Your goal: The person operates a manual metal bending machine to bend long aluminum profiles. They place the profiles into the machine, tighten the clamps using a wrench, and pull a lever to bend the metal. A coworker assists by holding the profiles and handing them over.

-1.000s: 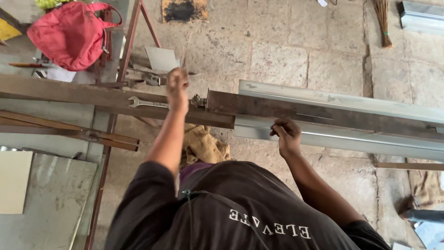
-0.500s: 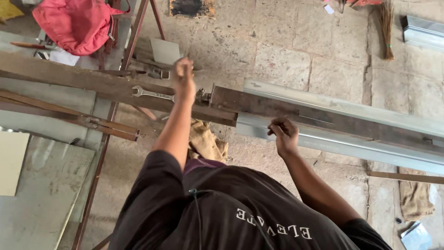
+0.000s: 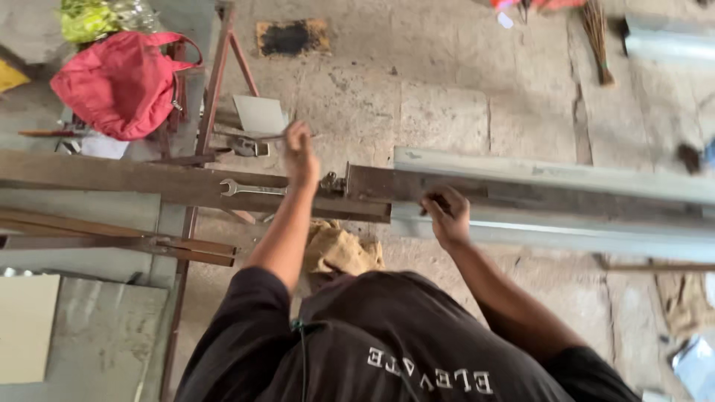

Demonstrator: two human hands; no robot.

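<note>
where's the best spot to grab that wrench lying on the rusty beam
Likely the plain shank of the wrench, coming straight down from above. It lies flat along the rusty beam with its open jaw end pointing away from the left hand, so fingers can pinch the narrow shank across its width; the beam blocks any approach from below.

The long rusty steel beam (image 3: 149,182) spans the frame horizontally on a reddish metal stand (image 3: 216,82). An open-ended spanner (image 3: 249,189) lies flat on the beam, just left of the left hand (image 3: 300,152) fingers. A galvanised channel (image 3: 566,201) lies along the beam's right portion, under the right hand (image 3: 445,216) fingers. The stone floor (image 3: 447,112) below carries a crumpled tan cloth (image 3: 339,249), beneath both hands.
</note>
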